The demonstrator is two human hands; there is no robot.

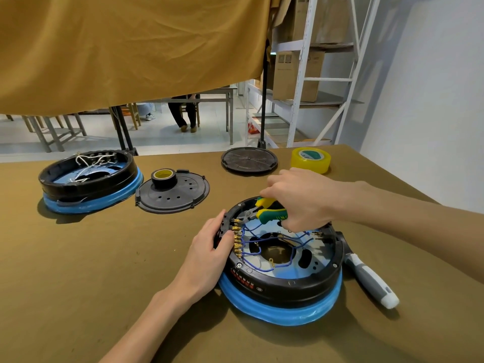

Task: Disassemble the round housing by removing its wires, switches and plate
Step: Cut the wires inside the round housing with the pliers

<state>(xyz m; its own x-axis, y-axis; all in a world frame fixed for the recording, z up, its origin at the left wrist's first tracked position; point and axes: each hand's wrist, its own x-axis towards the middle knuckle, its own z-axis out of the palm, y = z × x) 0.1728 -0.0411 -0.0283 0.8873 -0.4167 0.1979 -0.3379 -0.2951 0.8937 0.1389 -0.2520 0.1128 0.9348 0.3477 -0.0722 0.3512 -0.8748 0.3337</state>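
Observation:
A round black housing (285, 286) on a blue base sits in front of me on the brown table. Inside it, blue wires (264, 247) run to a row of brass terminals (237, 241) along the left wall. My left hand (212, 247) grips the housing's left rim, thumb and fingers around the switch block. My right hand (298, 197) holds green-and-yellow pliers (269, 212) whose tips point at the top brass terminal near the rim. Loose wire ends lie at the housing's right side.
A second housing (87, 179) with white wires stands at the far left. Two black round plates (172, 192) (248, 159) lie behind, one bearing a black tape roll (165, 176). A yellow tape roll (311, 159) sits far right. A grey screwdriver (369, 280) lies beside the housing.

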